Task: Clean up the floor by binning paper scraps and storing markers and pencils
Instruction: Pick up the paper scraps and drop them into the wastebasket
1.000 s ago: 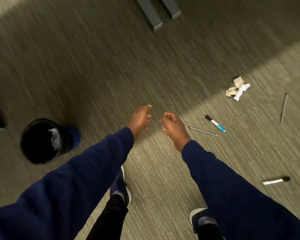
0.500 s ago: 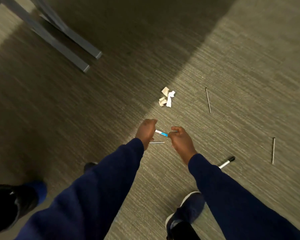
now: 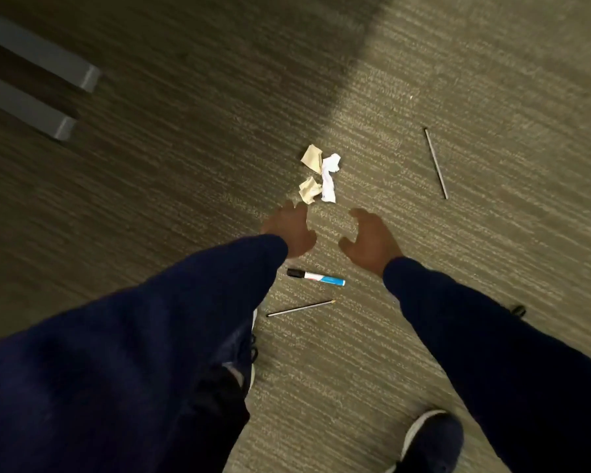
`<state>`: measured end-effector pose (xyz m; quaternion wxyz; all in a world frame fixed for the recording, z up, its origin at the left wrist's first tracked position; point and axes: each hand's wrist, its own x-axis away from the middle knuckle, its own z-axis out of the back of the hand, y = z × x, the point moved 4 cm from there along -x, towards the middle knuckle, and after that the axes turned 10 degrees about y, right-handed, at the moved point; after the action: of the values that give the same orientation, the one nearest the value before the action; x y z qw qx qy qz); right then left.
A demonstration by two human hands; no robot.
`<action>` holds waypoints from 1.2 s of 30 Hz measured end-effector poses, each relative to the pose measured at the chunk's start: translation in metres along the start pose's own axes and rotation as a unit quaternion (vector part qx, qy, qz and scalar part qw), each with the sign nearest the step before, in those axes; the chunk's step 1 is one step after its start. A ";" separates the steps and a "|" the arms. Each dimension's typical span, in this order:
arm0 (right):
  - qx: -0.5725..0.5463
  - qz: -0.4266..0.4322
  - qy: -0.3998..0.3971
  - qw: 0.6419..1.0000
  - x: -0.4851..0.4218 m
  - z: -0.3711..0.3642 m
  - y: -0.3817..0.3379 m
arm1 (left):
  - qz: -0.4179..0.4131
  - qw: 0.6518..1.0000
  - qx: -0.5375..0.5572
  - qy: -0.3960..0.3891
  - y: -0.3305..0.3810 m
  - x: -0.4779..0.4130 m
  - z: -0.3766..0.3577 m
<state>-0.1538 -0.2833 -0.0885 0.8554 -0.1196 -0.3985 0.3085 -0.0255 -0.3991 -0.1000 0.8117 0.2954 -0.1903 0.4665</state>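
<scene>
We look down at both hands held out over the carpeted floor (image 3: 458, 80), fingers spread and curled, holding nothing. Our left hand (image 3: 292, 230) and right hand (image 3: 371, 242) sit side by side with a gap between them, both a little blurred.

The paper scraps (image 3: 319, 177) lie just beyond the fingertips: two tan crumpled pieces and one white piece, clustered and touching. They sit nearer the left hand, whose fingertips come just beside the lowest tan scrap; we cannot tell if they touch.

Below the hands, between our forearms, lies a marker (image 3: 316, 277) with a black cap and a blue-and-white barrel. Nearer us lies a thin pencil (image 3: 300, 308), tip to the right. Another pencil (image 3: 436, 163) lies well apart, beyond the right hand.

A dark cap end (image 3: 519, 309) peeks past the right sleeve. Two grey bars (image 3: 48, 93) rest at upper left. Our shoes (image 3: 430, 438) show at the bottom.
</scene>
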 end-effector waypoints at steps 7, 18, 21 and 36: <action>0.078 0.035 0.074 0.994 -0.131 -0.036 -0.020 | -0.003 0.996 0.046 0.070 -0.019 -0.112 -0.029; 0.138 0.131 0.129 0.973 -0.157 -0.045 -0.009 | -0.049 0.986 0.099 0.125 -0.028 -0.131 -0.053; 0.109 0.103 0.138 0.979 -0.145 -0.045 0.009 | 0.011 0.971 0.201 0.132 -0.041 -0.123 -0.045; 0.034 0.153 0.206 0.966 -0.120 -0.042 0.013 | -0.063 0.986 0.044 0.149 -0.010 -0.163 -0.023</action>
<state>-0.1865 -0.3466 -0.1945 0.8653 -0.2105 -0.1800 0.4178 -0.0965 -0.4930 -0.2151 0.8451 0.2697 -0.0277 0.4607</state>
